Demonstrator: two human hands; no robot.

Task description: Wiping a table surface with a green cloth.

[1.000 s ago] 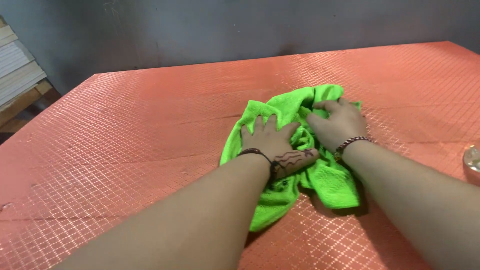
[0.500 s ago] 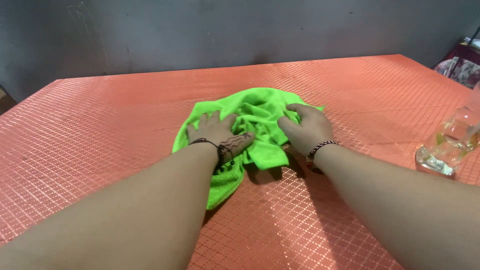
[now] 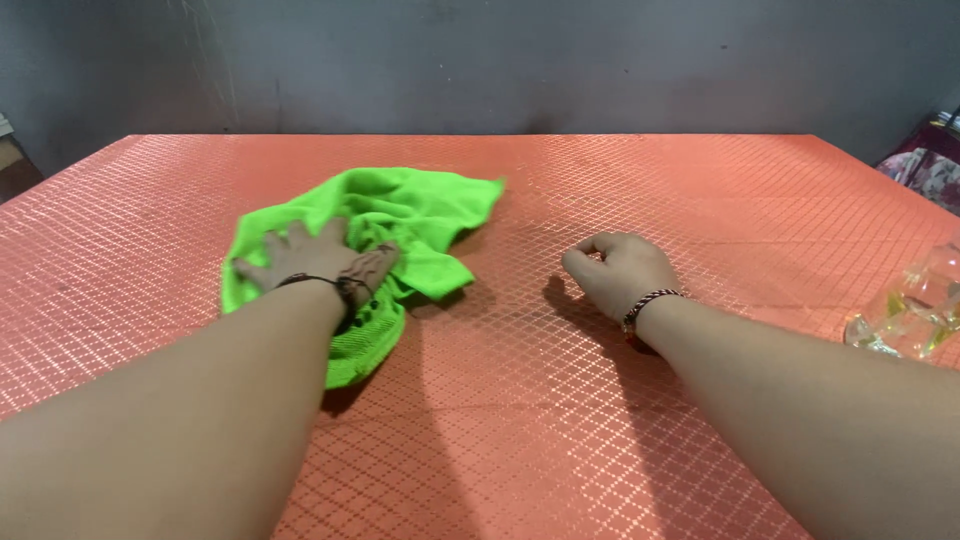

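Left hand: the left hand (image 3: 305, 262) is lying flat, fingers spread, palm down on the bright green crumpled microfibre cloth (image 3: 395, 225); it is pressing rather than pinching, so nothing is being gripped (the spread looks suited to pushing the fabric along the surface).

Right hand: the right hand (image 3: 620, 272) is resting on the bare tabletop at about 3 o'clock of the cloth, well apart from it; the fingers are curling loosely inward and holding nothing, the knuckles seeming to prop the arm.

Cloth: it is lying bunched on the salmon-orange tabletop with a shiny diamond-grid pattern (image 3: 700, 190), left of centre; one loose corner is reaching toward 1 o'clock and a tail is trailing toward 6 o'clock under the wrist.

Wrists: a dark beaded bracelet (image 3: 345, 290) is sitting on the left wrist, a banded one (image 3: 650, 300) on the right.

Edge of view: a clear glass vessel with yellowish liquid (image 3: 915, 310) is standing at 3 o'clock, near the table's right side, well apart from both hands (cut off by the frame).

Background: a dull grey wall (image 3: 500, 60) is running along the far edge at 12 o'clock.
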